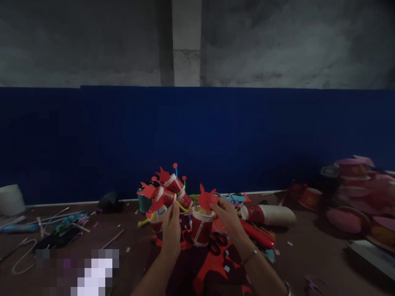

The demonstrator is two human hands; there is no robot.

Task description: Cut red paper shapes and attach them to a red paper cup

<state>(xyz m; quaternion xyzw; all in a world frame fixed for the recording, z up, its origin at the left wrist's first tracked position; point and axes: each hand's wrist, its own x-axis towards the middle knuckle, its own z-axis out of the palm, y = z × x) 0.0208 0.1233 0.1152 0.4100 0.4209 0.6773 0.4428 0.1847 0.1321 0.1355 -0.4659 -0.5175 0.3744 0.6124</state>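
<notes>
A red paper cup (202, 230) with a white rim stands upright in front of me. Above its rim is a red paper cutout (206, 200) with pointed ears, its right edge pinched in my right hand (227, 216). My left hand (171, 228) is closed left of the cup, its fingertips at a thin yellow pipe cleaner (184, 208) that runs toward the cup. Just beyond that hand sit several decorated red cups (166, 195) with similar cutouts and round-tipped sticks. Black-handled scissors (218, 242) lie beside the upright cup, partly over red paper scraps (212, 263).
A stack of white-bottomed cups (271, 215) lies on its side at right, near a red tube-like object (257, 233). Blurred pink and red items (361, 197) pile up far right. Craft sticks and scraps (68, 222) litter the left. A blue panel (197, 135) stands behind.
</notes>
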